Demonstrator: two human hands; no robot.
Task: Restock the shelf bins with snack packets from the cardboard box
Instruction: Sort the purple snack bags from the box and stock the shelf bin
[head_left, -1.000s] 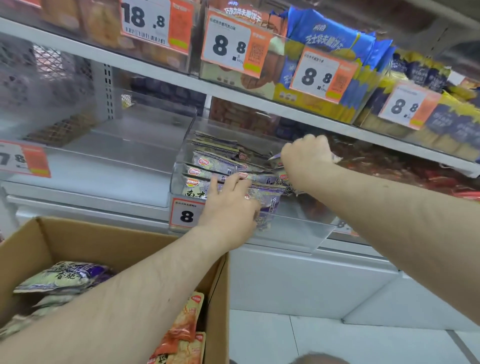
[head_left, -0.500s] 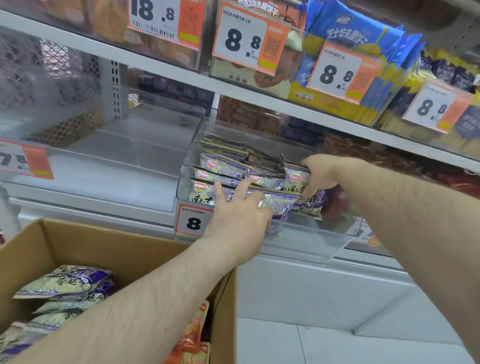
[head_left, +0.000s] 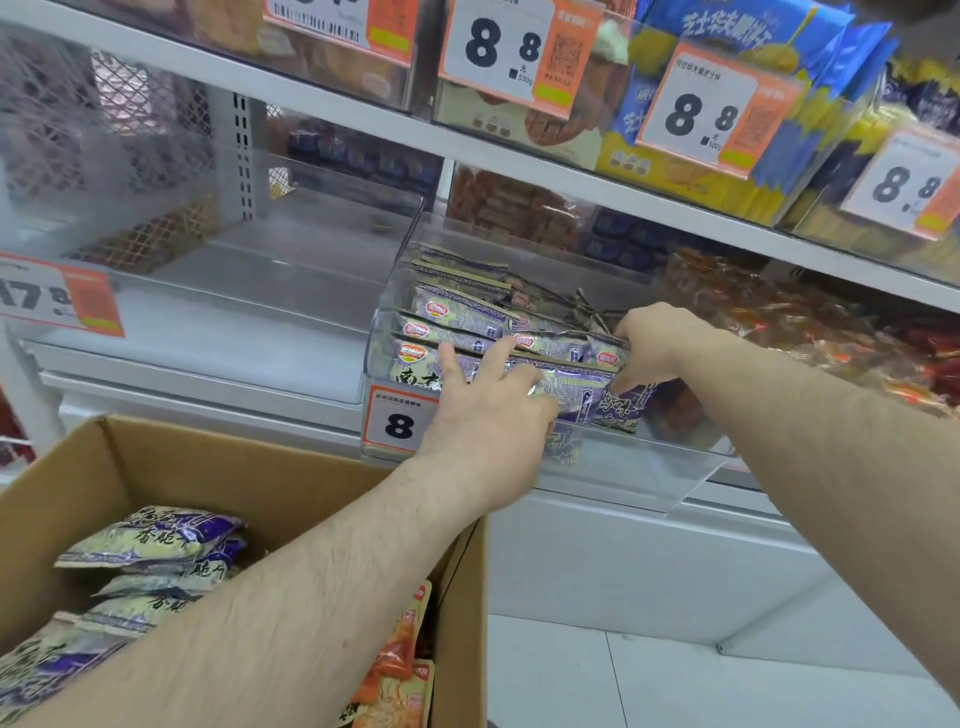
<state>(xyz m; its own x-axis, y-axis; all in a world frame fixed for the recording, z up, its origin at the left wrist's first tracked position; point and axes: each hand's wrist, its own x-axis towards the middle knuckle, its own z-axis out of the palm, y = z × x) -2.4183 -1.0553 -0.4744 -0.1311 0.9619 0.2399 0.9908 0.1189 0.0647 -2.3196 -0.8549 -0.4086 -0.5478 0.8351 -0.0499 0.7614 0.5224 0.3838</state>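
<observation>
The clear plastic shelf bin (head_left: 613, 470) sits on the middle shelf, its front wall carrying an orange price tag. Inside it, purple-and-cream snack packets (head_left: 457, 306) stand on edge in overlapping rows (each with a red oval logo near the top), filling the bin's left and centre; the right end of the bin shows fewer packets. The front-row packets (head_left: 576, 387) lean against the bin's front wall. Below and left of the bin, the open cardboard box (head_left: 208, 467) holds more purple packets (head_left: 156, 540) stacked flat at its left side and orange packets (head_left: 400, 660) upright at its right wall.
</observation>
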